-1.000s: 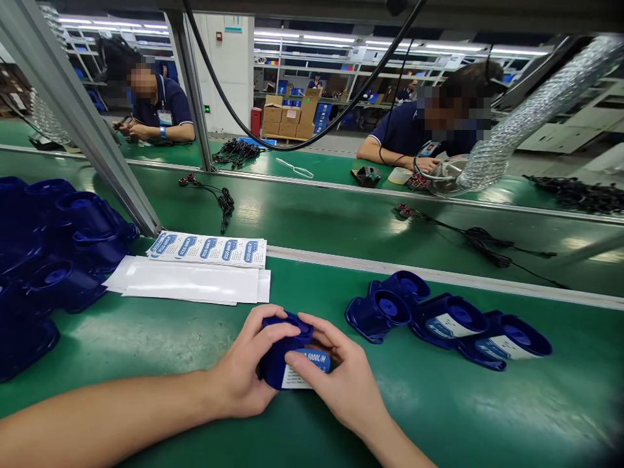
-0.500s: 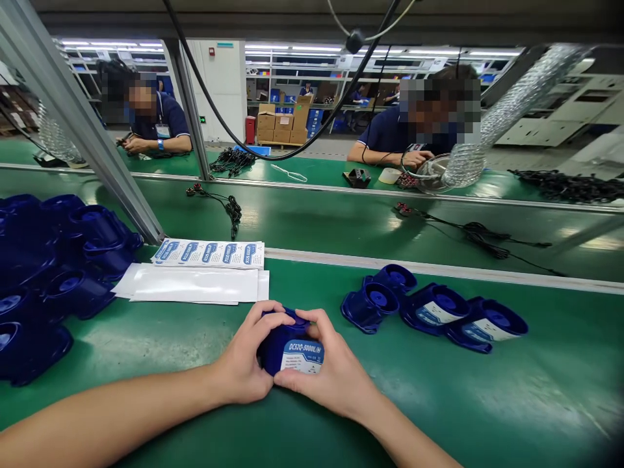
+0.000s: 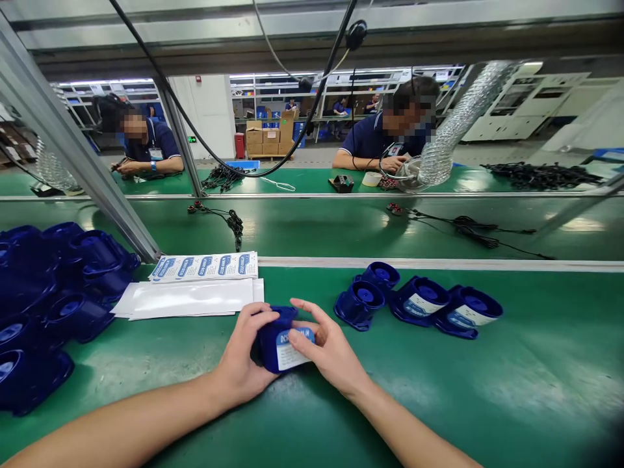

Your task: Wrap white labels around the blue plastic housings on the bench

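Note:
Above the green bench in front of me, my left hand (image 3: 244,361) grips a dark blue plastic housing (image 3: 269,344) from its left side. The white and blue label (image 3: 288,359) on the housing faces me. My right hand (image 3: 334,356) is at the housing's right side, its thumb lying over the label, its index finger raised and the other fingers partly hidden behind. Off to the right stand two labelled blue housings (image 3: 420,311) and two more (image 3: 359,305) with no label visible.
Printed label sheets (image 3: 205,266) and blank white sheets (image 3: 192,299) lie ahead to the left. Many blue housings (image 3: 73,315) are heaped at far left, beside a metal post (image 3: 117,214). Cable bundles (image 3: 470,227) lie on the belt beyond. Two co-workers (image 3: 363,140) sit across.
My right thumb has moved from the label's lower edge up onto its face, and my right index finger has lifted off the housing's top. The housing has turned slightly. The camera view has shifted.

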A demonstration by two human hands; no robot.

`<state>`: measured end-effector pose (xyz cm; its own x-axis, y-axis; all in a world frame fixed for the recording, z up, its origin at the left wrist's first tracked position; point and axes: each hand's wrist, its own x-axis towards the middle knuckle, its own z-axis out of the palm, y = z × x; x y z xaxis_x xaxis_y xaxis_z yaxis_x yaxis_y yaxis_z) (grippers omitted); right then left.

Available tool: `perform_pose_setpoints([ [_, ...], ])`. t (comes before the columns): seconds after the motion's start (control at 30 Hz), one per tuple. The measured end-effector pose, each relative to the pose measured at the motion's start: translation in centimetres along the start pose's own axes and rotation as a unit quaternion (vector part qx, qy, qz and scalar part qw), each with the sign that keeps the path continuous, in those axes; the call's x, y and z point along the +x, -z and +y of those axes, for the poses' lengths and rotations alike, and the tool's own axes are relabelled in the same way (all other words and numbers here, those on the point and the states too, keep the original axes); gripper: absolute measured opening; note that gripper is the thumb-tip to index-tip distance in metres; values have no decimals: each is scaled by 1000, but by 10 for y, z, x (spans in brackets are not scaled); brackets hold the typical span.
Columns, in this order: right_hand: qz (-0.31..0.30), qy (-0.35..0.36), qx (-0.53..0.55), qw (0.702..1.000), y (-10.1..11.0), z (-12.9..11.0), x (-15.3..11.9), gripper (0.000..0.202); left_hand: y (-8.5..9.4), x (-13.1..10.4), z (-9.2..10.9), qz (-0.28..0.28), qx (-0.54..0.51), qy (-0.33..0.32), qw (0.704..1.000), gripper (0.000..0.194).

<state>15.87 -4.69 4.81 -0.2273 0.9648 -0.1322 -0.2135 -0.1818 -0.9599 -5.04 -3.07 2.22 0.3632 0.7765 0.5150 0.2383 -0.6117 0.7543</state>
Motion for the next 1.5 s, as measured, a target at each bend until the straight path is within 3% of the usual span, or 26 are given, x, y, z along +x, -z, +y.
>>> perform_pose_setpoints([
  [0.1, -11, 5, 11, 1000, -8, 11, 2, 119, -3, 1, 1, 67, -41, 94, 992, 99],
  [0.17, 1, 7, -8, 1000, -11, 13, 3, 124, -5, 1, 3, 54, -86, 118, 988, 109],
  [0.23, 20, 20, -43, 999, -8, 9, 4, 113, -4, 2, 4, 20, -137, 120, 983, 104],
  [0.3, 18, 53, -119, 991, 3, 1, 5, 89, -1, 6, 3, -7, -167, 129, 977, 90],
  [0.4, -22, 105, -272, 956, 28, -12, 8, 57, 6, 15, -1, -38, -148, 155, 976, 77],
  [0.5, -37, 129, -339, 931, 44, -16, 10, 60, 13, 19, -3, -78, -53, 158, 983, 75],
  [0.6, -42, 133, -345, 928, 44, -13, 9, 74, 18, 21, 1, -114, 24, 140, 983, 80],
  [0.83, -23, 137, -340, 930, 29, -7, 5, 68, 33, 31, 16, -181, 89, 131, 971, 61],
  [1.13, 2, 134, -306, 943, 25, 2, 4, 61, 30, 25, 13, -136, 71, 26, 988, 51],
  [1.33, -35, 118, -249, 961, 24, 5, 5, 61, 31, 27, 22, -120, 36, 126, 984, 52],
  [1.5, -19, 112, -270, 956, 19, 12, 1, 62, 37, 31, 34, -126, 18, 218, 968, 52],
])
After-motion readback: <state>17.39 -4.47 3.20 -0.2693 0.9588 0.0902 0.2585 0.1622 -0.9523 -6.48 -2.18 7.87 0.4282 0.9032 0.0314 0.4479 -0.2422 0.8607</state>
